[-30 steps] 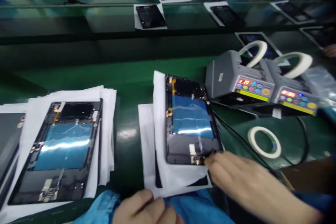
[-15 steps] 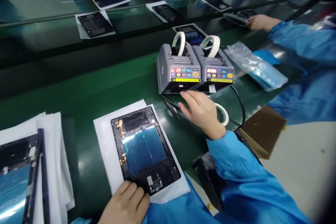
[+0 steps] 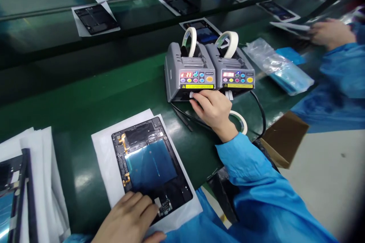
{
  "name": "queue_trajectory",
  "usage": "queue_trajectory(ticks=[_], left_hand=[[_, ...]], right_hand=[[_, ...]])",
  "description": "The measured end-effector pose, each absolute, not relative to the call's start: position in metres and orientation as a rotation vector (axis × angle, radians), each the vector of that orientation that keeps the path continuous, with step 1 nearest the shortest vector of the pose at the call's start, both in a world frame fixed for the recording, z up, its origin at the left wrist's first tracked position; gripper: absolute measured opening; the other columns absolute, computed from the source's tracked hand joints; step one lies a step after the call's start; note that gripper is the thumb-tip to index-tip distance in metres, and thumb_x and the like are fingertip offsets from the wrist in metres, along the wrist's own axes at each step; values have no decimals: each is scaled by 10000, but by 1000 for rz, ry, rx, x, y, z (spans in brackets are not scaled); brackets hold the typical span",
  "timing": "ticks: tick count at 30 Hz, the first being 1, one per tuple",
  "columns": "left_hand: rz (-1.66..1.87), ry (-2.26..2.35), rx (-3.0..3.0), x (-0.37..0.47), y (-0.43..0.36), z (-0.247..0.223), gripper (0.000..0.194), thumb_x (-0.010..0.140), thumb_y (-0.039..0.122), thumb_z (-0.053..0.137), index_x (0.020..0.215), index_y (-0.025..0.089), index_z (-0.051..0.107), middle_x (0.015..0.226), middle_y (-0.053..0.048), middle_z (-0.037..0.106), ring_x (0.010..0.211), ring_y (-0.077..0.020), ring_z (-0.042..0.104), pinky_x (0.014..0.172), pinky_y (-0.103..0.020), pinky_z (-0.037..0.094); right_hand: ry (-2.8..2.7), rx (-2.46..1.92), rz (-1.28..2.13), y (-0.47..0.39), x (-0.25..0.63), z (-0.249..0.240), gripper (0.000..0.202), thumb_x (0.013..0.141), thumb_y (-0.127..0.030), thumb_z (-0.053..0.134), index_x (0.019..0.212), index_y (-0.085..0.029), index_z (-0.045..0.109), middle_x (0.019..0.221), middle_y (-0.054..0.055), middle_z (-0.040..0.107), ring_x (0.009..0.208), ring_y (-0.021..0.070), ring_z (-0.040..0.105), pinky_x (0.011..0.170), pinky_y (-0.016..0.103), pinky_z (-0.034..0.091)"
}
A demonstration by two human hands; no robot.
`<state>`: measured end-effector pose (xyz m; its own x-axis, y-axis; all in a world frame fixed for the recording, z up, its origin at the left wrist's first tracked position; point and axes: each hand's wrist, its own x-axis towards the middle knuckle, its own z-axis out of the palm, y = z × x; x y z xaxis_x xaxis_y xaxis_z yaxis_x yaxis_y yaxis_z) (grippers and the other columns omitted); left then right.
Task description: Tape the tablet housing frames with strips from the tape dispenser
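Note:
An opened tablet [image 3: 151,163] with a blue film-covered battery and orange flex cables lies on white sheets [image 3: 104,155] in front of me. My left hand [image 3: 129,212] rests on its lower left edge, fingers bent over the top and thumb off the near edge. My right hand [image 3: 212,108] is at the front of the left tape dispenser [image 3: 189,70], thumb and forefinger pinched on a small white piece of tape [image 3: 191,94] at its outlet. Beside it, the second tape dispenser [image 3: 230,70] has white tape strips [image 3: 229,95] sticking out.
At left, another opened tablet [image 3: 8,197] lies by a stack of white sheets [image 3: 48,182]. A tape roll [image 3: 239,121], black cable [image 3: 261,110] and plastic bag [image 3: 281,68] lie right. A cardboard box [image 3: 285,140] stands below. Co-workers' hands [image 3: 332,34] handle devices beyond.
My right hand has moved in to the left dispenser's outlet and closed on the tape there. My left hand has moved slightly further onto the tablet. The view has shifted slightly.

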<state>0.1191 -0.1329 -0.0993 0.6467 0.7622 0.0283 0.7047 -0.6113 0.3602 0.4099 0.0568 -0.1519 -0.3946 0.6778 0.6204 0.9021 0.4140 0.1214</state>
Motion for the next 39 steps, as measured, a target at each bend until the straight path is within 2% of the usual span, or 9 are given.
queue_trajectory(ticks=[3, 7, 13, 20, 26, 33, 39], left_hand=[[213, 1144, 2500, 121, -110, -93, 170, 845, 384, 586, 922, 236, 618, 788, 20, 644, 679, -170, 612, 669, -318, 502], [258, 1307, 2565, 123, -81, -105, 214, 923, 314, 456, 952, 167, 609, 837, -53, 638, 724, -212, 608, 634, -353, 506], [211, 1559, 2561, 137, -45, -123, 198, 907, 312, 498, 892, 147, 606, 792, -58, 601, 725, -216, 594, 637, -339, 494], [241, 1584, 2545, 161, -21, -135, 160, 884, 245, 499, 827, 140, 607, 763, -57, 562, 730, -209, 563, 644, -325, 472], [330, 1561, 2480, 159, -17, -140, 157, 880, 218, 487, 851, 138, 618, 792, -58, 577, 735, -198, 565, 683, -336, 489], [261, 1512, 2556, 161, -15, -134, 195, 914, 200, 450, 850, 126, 618, 788, -62, 588, 729, -188, 557, 672, -323, 485], [292, 1580, 2520, 164, -16, -134, 180, 897, 251, 496, 853, 133, 625, 789, -58, 583, 736, -201, 570, 661, -331, 483]], right_hand=[[-2164, -1383, -648, 61, 411, -152, 204, 916, -284, 471, 912, -232, 668, 872, 59, 670, 740, 177, 576, 645, 332, 408], [-2123, -1322, -580, 46, 405, -138, 163, 889, -265, 509, 816, -227, 650, 805, 53, 663, 716, 174, 580, 632, 326, 420], [-2387, -998, 14, 15, 361, -118, 132, 882, -207, 510, 901, -221, 640, 902, 32, 670, 796, 137, 610, 683, 262, 468], [-2538, -790, 438, 28, 350, -163, 213, 905, -259, 482, 1021, -166, 634, 952, 60, 639, 828, 145, 598, 698, 260, 470], [-2625, -751, 454, 31, 355, -162, 294, 913, -306, 458, 1094, -148, 628, 952, 68, 631, 821, 177, 547, 715, 311, 454], [-2681, -762, 397, 28, 355, -164, 336, 908, -321, 456, 1142, -138, 614, 951, 72, 618, 847, 199, 501, 714, 333, 421], [-2646, -770, 453, 27, 358, -168, 371, 896, -359, 473, 1171, -143, 596, 980, 76, 605, 869, 204, 486, 733, 348, 417]])
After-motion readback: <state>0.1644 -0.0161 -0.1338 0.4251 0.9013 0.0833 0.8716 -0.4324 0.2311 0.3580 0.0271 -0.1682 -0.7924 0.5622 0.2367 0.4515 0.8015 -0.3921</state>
